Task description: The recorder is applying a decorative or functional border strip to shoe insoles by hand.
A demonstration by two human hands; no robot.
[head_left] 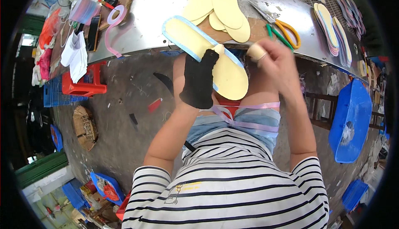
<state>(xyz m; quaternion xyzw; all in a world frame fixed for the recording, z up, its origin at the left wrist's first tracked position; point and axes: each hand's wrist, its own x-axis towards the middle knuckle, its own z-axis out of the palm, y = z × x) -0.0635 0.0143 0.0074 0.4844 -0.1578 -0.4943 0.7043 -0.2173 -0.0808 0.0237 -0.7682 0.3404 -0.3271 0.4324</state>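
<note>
My left hand (201, 77), in a black fingerless glove, grips a pale yellow shoe insole (231, 79) across its middle. Light blue binding tape (173, 20) runs round the insole's far end and along part of its sides; the near end shows bare yellow. To the right of the insole, apart from it, my right hand (276, 64) is raised by the table edge. Its fingers are curled and partly blurred, with a beige cover on one tip; what they hold, if anything, is hidden. Pink-lilac ribbon (245, 123) lies across my lap.
Plain yellow insoles (224, 4) are piled on the metal-topped table (153, 8). Orange-handled scissors (286, 31) lie beside a green-handled tool (280, 37). Bound insoles (332, 33) are stacked at right, a ribbon roll (116, 14) at left. A red stool (85, 83) and blue basin (351, 121) flank me.
</note>
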